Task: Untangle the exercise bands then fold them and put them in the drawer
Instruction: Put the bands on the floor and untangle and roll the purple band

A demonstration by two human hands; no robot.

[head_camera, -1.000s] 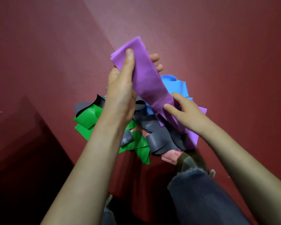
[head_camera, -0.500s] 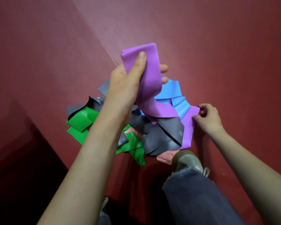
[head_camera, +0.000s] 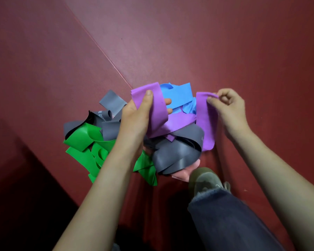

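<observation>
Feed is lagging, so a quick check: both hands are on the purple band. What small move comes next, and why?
Probably lift both ends up and apart. The left hand grips one end of the purple band and the right hand pinches the other, but its middle dips into the pile by the grey band, so it likely needs drawing free.

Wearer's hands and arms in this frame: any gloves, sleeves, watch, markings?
Nothing on them. The left hand and right hand are ungloved, with short nails and no rings visible. The left forearm and right forearm are bare to the frame edge: no sleeve, watch or wristband in view. The only clothing shown is a dark denim trouser leg with a frayed hem and an olive shoe.
</observation>
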